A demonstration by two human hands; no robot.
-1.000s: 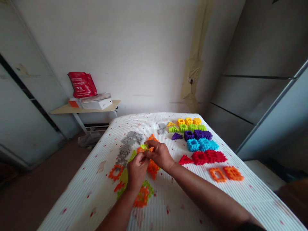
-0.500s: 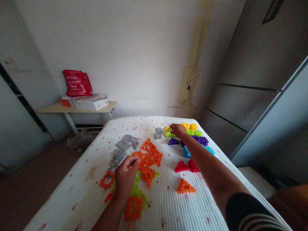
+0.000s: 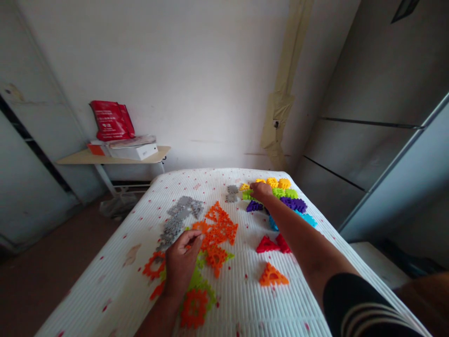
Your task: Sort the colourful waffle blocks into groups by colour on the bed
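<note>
Flat plastic interlocking pieces lie on a white ribbed surface [image 3: 245,299]. My left hand [image 3: 180,264] rests with fingers curled on a joined orange and light-green assembly [image 3: 217,234], its fingertips touching an orange piece. My right arm reaches far out; my right hand [image 3: 260,189] lies closed over the light-green pieces [image 3: 285,193] beside the yellow pieces [image 3: 277,182]. What its fingers hold is hidden. A loose orange triangle [image 3: 272,276] and red triangles [image 3: 271,244] lie under that arm.
Grey pieces [image 3: 178,216] sit left of the assembly; purple pieces [image 3: 293,204] and blue pieces [image 3: 308,219] lie at the right. A side table [image 3: 112,157] with a red bag [image 3: 111,120] and white box stands at the back left. Grey cabinet doors [image 3: 379,140] line the right.
My right hand left the assembly and reached out to the far green and yellow pieces. My left hand stayed on the orange assembly. The camera shifted slightly.
</note>
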